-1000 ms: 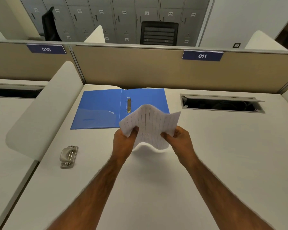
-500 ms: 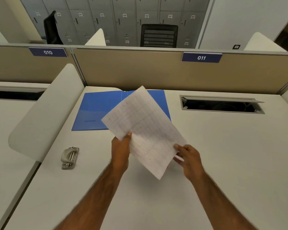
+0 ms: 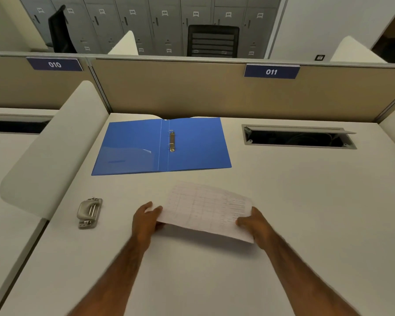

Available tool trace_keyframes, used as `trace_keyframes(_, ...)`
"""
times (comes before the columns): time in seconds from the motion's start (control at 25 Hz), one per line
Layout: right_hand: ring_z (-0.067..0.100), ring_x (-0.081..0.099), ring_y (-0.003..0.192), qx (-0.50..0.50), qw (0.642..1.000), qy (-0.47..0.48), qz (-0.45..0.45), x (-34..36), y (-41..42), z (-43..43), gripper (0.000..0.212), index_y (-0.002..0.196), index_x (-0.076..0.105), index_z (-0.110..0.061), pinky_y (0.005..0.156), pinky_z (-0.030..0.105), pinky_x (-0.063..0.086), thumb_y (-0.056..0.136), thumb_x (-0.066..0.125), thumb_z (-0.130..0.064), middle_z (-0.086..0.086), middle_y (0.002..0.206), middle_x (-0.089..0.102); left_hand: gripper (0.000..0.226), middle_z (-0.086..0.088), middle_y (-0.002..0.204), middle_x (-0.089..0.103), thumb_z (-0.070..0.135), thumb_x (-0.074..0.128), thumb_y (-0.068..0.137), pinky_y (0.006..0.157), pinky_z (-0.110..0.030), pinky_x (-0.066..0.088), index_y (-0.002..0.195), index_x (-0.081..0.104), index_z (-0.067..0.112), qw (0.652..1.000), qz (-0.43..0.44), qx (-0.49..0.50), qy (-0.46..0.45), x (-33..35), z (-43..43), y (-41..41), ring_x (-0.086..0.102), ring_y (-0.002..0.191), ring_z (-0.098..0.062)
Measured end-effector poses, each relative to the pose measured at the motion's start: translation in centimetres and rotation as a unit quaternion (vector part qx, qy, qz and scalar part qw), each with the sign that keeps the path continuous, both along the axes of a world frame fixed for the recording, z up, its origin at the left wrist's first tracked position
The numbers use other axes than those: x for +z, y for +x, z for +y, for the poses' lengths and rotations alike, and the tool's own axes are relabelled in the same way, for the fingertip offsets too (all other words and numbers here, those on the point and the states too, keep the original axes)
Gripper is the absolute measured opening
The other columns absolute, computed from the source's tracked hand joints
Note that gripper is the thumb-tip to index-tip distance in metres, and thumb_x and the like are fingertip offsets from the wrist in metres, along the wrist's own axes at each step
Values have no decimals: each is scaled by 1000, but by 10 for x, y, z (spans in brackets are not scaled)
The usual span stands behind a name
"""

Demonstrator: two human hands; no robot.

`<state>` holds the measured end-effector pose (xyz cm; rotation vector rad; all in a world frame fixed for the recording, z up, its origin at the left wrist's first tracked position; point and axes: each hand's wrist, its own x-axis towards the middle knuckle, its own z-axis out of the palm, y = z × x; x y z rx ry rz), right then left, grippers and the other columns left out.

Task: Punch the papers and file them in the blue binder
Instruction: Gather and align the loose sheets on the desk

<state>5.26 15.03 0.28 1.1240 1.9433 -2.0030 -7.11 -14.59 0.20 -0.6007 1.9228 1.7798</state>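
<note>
papers (image 3: 205,210): gridded sheets, held flat and low over the tabletop (image 3: 306,201), just in front of the binder (a bit blurry, can't tell if touching the surface)
left hand (image 3: 145,221): pinching the left edge, thumb on top
right hand (image 3: 254,226): gripping the near right corner, fingers curled under
blue binder (image 3: 135,147): lying open and flat at the back of the tabletop, ring mechanism (image 3: 172,141) in the middle
hole punch (image 3: 89,213): grey metal, sitting left of the left hand, well apart from the papers
cable hatch (image 3: 299,137): lid up, right of the binder
partition (image 3: 192,87): beige, tagged 011 (image 3: 271,72)
</note>
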Motion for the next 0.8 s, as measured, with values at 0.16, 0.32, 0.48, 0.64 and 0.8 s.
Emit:
trace_keyframes(0.16,22,59,110,38,989,137,-40,12,-1,-3,96,153,17,-19,94,33,50,76,71,-4,-4,125,54,63,-10,121,61,4,60,93,83,-35,56,150,41,21,967,33,-216,-130,17,3,-23,62,99,-26)
trace_keyframes(0.32,21,63,94,103,962,250,-28,8,8,-12,113,152,-18,-38,85,32,50,84,70,-17,-7,112,52,69,-6,146,34,36,72,86,97,-34,50,148,42,33,880,110,-342,-312,18,30,-6,54,121,-26)
trace_keyframes(0.48,23,65,107,171,914,363,-63,-4,11,-9,77,151,15,-48,95,38,52,89,60,-40,-4,127,63,89,-3,159,5,54,77,76,106,-42,45,151,34,33,834,139,-354,-400,10,45,22,42,136,-28)
trace_keyframes(0.64,25,63,111,164,895,397,-117,0,3,-9,61,150,27,-44,95,39,51,93,51,-47,4,134,57,88,-6,159,8,57,75,76,104,-43,47,150,35,31,797,130,-388,-444,16,51,19,47,132,-29)
trace_keyframes(0.8,23,64,96,178,856,468,-129,-3,2,-24,55,151,24,-44,85,37,57,100,42,-34,10,127,41,67,-5,150,26,47,77,79,98,-38,52,137,49,27,789,150,-385,-454,25,63,21,56,120,-26)
